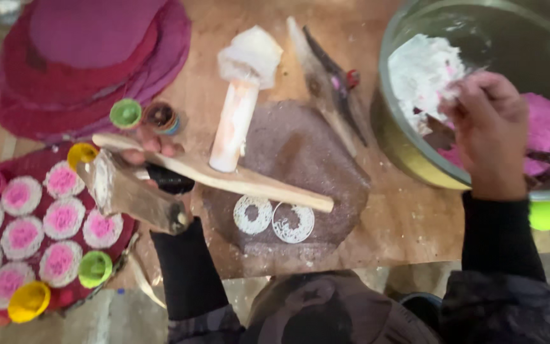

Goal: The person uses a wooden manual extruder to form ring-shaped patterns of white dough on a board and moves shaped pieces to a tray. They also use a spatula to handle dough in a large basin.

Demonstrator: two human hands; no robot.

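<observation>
1. My right hand [488,127] is digging in the big metal bowl [408,153], fingers pinching up a bit of the white powder [418,70]. The grip is narrow, closed on that pinch. The pink powder [545,127] is sitting right beside the white in the same bowl.
2. My left hand [154,150] is mostly hiding behind a wooden mallet-like tool [122,188] and a long wooden stick [224,178]. It's looking wrapped around the tool's dark handle, but I honestly can't tell how tight that grip is.
3. On the dark round sheet [307,153] in the middle of the surface [402,223], two white powder rings [274,218] are lying just in front of the stick, touching each other.
4. To my left, a tray of finished white-and-pink rounds [39,223] is sitting with little green and yellow cups [95,267] among them.
5. A white cylinder stamp [237,108] is leaning across the sheet and onto the stick.
6. What's worrying me: the stick is hovering right over those rings, so one wobble could smear them. And pinching white so near the pink could muddy the colours.
</observation>
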